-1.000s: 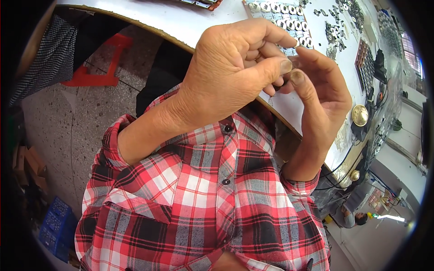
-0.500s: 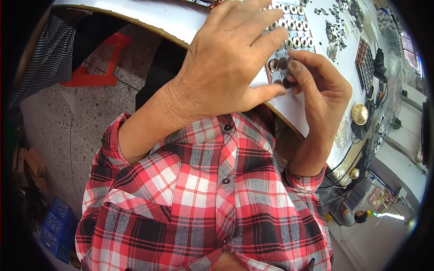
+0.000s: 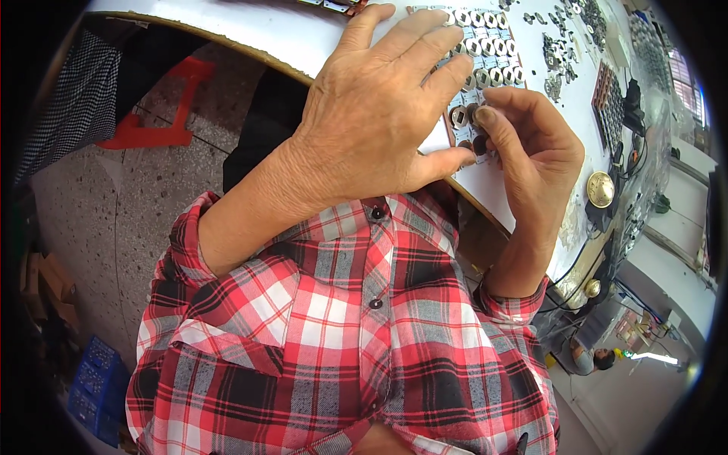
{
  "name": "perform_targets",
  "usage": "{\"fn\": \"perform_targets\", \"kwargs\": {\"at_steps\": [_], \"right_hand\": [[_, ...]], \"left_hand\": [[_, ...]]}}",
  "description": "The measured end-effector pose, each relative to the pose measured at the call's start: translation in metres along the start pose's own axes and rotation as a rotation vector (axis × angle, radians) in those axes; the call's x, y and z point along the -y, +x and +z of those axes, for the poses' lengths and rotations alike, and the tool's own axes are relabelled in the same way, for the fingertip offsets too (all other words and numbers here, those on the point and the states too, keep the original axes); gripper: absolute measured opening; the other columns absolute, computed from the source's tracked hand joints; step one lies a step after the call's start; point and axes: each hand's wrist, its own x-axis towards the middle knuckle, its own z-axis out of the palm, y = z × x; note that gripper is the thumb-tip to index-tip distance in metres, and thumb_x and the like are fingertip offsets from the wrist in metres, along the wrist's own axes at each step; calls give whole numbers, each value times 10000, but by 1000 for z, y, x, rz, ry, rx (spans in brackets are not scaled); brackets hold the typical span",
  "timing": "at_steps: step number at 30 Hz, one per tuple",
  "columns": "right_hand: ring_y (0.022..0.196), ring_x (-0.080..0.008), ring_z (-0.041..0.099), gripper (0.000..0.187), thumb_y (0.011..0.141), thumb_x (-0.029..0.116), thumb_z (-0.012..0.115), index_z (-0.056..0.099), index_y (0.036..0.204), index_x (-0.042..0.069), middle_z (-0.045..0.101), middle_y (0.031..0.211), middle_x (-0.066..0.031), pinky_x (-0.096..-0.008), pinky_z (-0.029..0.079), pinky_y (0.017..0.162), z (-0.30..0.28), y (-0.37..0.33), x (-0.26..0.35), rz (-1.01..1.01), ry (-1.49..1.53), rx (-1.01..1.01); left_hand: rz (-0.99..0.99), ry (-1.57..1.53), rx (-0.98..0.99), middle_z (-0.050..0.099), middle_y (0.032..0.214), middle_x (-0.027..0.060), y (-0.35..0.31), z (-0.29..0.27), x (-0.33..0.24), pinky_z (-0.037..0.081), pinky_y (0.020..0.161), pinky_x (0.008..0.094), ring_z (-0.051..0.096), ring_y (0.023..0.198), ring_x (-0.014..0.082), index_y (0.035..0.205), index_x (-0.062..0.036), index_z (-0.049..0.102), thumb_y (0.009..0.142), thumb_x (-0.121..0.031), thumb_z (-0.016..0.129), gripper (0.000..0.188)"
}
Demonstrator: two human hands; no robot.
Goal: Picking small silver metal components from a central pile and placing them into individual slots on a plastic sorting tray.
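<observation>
On tabletop [image 3: 265,24], silver-ringed panel [image 3: 487,47], right fingers [image 3: 499,130] pinching dark disc [image 3: 473,113], left fingers [image 3: 449,74] spread

Left hand [image 3: 371,110] overhangs a panel [image 3: 497,61] — right fingers [image 3: 503,135] touch a disc [image 3: 472,111].

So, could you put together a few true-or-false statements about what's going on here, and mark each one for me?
1. The left hand is clenched into a fist. False: its fingers are spread.
2. The thumb and index fingertips of the right hand are close together, near the panel of round parts. True.
3. Small loose parts lie on the table, to the right of the panel. True.
4. The blue crate sits on the table. False: it is down at the lower left, away from the table.
5. The person wears a plaid shirt with red, black and white in it. True.
</observation>
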Motion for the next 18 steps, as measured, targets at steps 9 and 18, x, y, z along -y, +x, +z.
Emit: {"fn": "perform_targets", "kwargs": {"at_steps": [9, 18], "right_hand": [[800, -86, 709, 79, 931, -39, 746, 713, 1000, -20, 750, 894, -44, -228, 567, 702, 10, -7, -14, -119, -21, -95], [747, -74, 660, 82, 908, -60, 749, 720, 971, -16, 675, 870, -28, -224, 519, 660, 5, -4, -16, -184, -150, -48]], "left_hand": [[-47, 40, 58, 669, 1337, 145, 1, 3, -4, 456, 1069, 505, 604, 1292, 316, 1368, -33, 631, 658, -251, 920, 797], [-82, 78, 100, 646, 1388, 149, 1, 6, -5, 416, 1113, 533, 568, 1349, 330, 1372, -40, 631, 628, -307, 937, 848]]}}
